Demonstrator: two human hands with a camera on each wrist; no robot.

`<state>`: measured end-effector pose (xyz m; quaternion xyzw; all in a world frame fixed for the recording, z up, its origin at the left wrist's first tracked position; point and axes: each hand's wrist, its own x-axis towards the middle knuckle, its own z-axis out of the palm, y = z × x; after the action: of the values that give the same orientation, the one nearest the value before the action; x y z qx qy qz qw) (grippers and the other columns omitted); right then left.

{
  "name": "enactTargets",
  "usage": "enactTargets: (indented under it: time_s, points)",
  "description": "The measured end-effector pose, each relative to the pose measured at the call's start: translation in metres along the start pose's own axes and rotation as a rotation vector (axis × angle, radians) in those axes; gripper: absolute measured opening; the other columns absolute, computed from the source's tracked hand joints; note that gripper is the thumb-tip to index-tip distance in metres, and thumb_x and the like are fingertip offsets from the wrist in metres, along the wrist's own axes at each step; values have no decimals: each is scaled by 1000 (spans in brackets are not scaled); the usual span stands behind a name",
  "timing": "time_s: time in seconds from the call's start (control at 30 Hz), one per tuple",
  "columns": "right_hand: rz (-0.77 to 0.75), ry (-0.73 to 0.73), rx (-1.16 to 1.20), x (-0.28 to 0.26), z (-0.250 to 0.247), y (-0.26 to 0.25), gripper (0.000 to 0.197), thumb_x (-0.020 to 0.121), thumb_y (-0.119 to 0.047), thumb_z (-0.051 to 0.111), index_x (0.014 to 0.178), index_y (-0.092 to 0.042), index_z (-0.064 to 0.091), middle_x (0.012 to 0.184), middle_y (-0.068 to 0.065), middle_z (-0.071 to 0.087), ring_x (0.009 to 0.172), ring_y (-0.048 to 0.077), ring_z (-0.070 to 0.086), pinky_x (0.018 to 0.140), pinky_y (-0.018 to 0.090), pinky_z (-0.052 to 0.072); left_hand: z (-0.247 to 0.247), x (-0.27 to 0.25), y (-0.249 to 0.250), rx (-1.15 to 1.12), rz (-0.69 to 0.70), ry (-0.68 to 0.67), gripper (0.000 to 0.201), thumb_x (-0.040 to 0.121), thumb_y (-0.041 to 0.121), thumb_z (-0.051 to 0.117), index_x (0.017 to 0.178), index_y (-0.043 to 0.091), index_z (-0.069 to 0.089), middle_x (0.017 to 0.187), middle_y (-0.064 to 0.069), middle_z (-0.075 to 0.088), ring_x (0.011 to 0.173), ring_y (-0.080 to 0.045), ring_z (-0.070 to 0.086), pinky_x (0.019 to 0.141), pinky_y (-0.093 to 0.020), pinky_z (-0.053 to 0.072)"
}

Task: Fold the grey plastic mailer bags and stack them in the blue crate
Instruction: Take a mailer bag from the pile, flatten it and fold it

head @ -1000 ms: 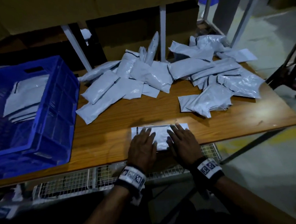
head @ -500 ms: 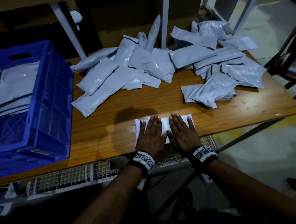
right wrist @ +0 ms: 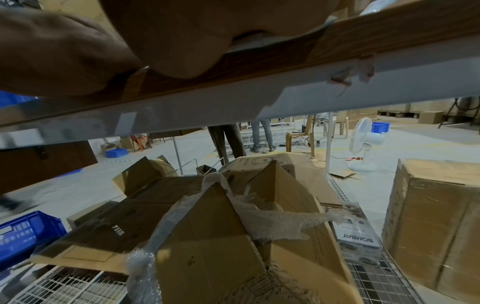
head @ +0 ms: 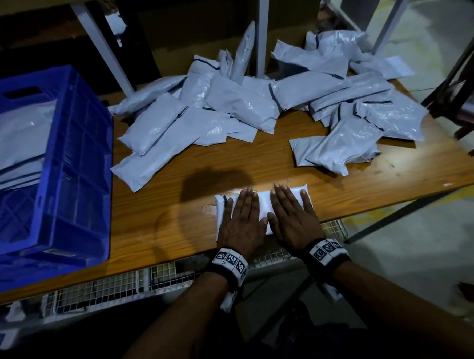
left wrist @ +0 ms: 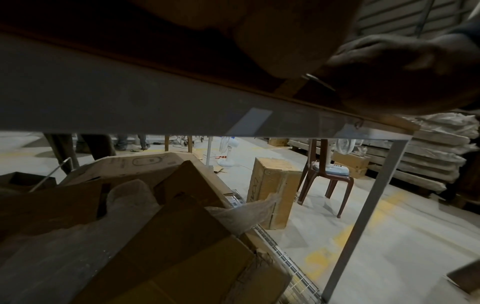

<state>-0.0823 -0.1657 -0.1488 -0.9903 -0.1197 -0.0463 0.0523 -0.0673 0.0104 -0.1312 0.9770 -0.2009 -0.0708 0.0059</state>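
At the far left a blue crate (head: 71,167) stands on the tabletop (head: 177,219) with folded mailers (head: 14,143) stacked inside. To its right, along the back, lies a loose pile of mailers (head: 226,108). At the near edge a folded mailer (head: 265,205) lies flat under both hands: the left hand (head: 240,223) presses its left half, fingers (head: 245,201) straight and close together; the right hand (head: 292,217) presses its right half, fingers slightly spread. The thumbs nearly meet. Below the tabletop sit cardboard boxes (right wrist: 233,236).
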Motion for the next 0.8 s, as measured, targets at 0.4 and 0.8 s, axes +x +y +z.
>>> enactTargets:
  time_s: [0.4,0.8]
  points:
    - [-1,-6,4,0,-3,-3,65,108,-44,13,158,-6,33,167,11,27,156,22,19,124,60,15,-4,0,0,-34,-7,-13,76,99,49,-2,162,8,8,171,-11,6,158,-23,1,127,-52,-3]
    - [-4,-23,-1,1,-1,-1,62,108,-43,16,159,-12,34,167,9,27,156,22,21,124,59,13,-7,-2,0,-90,8,46,72,100,47,10,162,13,20,170,-9,18,157,-23,13,127,-49,-2]
